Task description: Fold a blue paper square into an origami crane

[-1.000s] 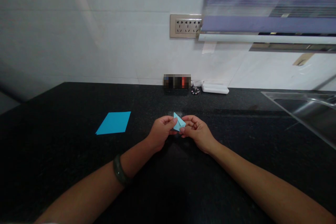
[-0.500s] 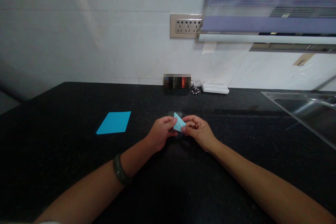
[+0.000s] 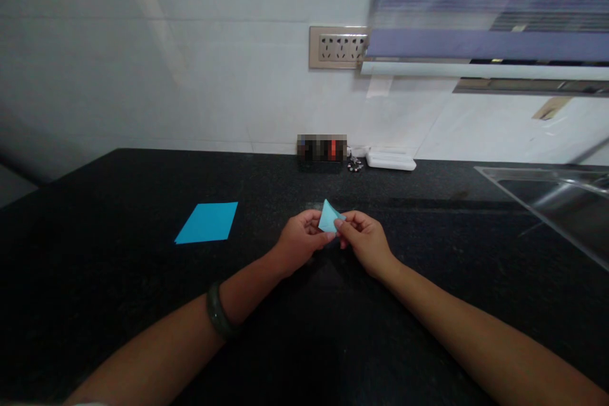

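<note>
The person's right hand [image 3: 370,242] pinches the light-blue folded paper [image 3: 327,219] between thumb and fingers above the dark counter [image 3: 295,342]. The left hand [image 3: 299,245], partly curled, meets the paper's left side; whether it grips cannot be told.

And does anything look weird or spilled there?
One thing: the dark thing by the wall shows as chunky squares, so I can't tell what it is. I see nothing spilled or torn: the blue paper lies flat, and the right hand pinches the folded paper.
</note>
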A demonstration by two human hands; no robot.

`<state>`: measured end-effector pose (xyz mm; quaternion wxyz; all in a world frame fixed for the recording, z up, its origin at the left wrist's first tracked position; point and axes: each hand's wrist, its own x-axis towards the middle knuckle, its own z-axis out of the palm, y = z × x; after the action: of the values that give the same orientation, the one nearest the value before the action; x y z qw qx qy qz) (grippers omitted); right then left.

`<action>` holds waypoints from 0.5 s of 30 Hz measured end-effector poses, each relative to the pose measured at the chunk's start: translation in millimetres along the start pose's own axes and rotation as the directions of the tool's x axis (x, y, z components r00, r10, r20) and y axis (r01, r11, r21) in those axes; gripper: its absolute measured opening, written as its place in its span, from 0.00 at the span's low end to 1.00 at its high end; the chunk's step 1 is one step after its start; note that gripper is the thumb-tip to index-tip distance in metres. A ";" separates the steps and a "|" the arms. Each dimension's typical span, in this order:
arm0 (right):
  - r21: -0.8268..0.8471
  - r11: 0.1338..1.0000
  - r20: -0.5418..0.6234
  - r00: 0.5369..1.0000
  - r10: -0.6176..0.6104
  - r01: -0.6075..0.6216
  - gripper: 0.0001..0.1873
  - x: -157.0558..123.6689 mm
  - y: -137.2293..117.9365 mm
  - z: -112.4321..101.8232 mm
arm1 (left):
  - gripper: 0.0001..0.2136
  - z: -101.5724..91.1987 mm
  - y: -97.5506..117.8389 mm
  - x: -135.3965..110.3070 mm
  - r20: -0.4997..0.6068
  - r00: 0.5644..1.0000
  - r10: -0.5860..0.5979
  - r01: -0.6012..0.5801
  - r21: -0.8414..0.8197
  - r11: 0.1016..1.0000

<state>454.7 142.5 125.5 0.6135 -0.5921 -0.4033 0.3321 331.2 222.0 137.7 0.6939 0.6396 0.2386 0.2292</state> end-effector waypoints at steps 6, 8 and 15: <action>0.033 0.999 0.036 0.999 0.013 -0.014 0.10 -1.1 -2.0 0.7 | 0.11 -3.4 0.2 0.2 -0.058 0.998 0.001 0.001 0.028 1.000; 0.041 0.999 0.037 0.999 0.015 -0.016 0.10 -1.5 -2.7 0.7 | 0.10 -4.6 0.0 1.0 -0.052 0.999 -0.002 0.002 0.009 1.000; 0.032 0.999 0.039 0.999 0.001 -0.002 0.10 -0.7 -0.9 -1.0 | 0.12 -5.6 -1.3 2.0 0.011 0.994 -0.108 0.108 -0.223 0.969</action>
<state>455.2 141.3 126.3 0.6148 -0.5759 -0.4093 0.3504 329.3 227.6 135.9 0.7727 0.5435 0.2462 0.2168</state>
